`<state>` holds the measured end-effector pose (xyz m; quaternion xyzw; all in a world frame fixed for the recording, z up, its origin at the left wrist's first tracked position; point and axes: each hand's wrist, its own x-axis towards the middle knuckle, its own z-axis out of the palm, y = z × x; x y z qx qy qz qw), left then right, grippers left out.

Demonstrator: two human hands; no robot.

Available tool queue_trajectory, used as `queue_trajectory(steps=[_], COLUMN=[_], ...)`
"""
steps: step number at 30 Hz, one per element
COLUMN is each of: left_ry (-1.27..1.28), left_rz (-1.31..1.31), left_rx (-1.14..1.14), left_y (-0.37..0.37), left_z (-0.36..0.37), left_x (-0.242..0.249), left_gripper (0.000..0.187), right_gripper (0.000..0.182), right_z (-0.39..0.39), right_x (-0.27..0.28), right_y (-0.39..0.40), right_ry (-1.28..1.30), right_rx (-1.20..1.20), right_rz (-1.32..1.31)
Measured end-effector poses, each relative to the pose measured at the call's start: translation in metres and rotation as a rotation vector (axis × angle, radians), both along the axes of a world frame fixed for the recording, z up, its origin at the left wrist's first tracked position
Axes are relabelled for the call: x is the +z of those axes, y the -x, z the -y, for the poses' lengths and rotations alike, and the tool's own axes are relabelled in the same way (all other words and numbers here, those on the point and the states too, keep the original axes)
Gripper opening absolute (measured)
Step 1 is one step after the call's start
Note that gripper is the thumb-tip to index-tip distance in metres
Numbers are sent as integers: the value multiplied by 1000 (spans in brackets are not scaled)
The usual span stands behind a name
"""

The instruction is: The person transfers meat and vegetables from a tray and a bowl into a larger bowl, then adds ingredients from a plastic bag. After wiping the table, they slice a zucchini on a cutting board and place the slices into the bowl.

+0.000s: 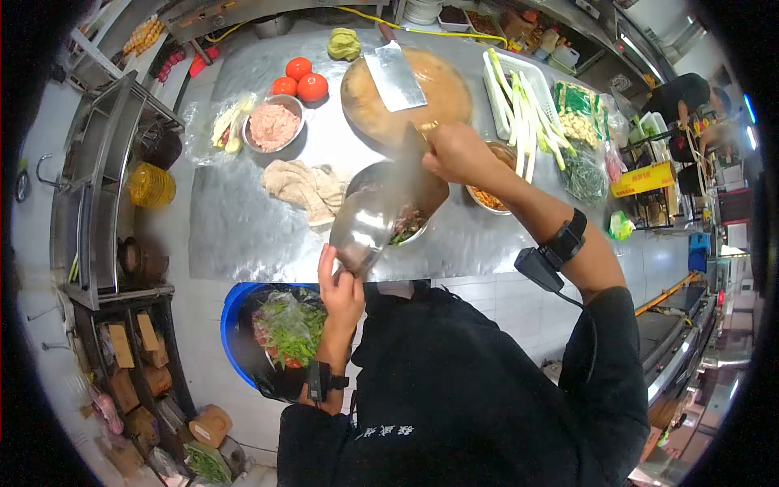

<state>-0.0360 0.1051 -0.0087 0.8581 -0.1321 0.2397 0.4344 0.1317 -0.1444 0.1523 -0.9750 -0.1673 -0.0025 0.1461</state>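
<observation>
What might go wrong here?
Spill: the left hand has the steel bowl steeply tilted beside the chopped food, so anything left inside could land on the table.
Cut: the cleaver lies loose on the chopping block, blade end toward the right hand; a careless reach might catch it.
Knock: scallions overhang their basket near the right forearm and could get dragged.

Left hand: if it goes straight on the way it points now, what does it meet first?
Apart from the metal bowl it holds, the left hand would probably meet the beige cloth first, though its height above the table is unclear.
</observation>
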Motion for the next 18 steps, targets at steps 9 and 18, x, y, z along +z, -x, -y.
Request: queue_trajectory(steps=[9, 18], left_ry=[187, 421], left_rz=[-86, -285], left_rx=[202, 321], left_y=[-23, -32], left_z=[5, 5], left_x=[18, 34], left_gripper=[10, 18], right_gripper=[14, 9], right_z=[-4, 7], right_x=[38, 21], right_y=[13, 42], right_ry=[16, -107], right_rx=[83, 177], right_rz=[-2, 10])
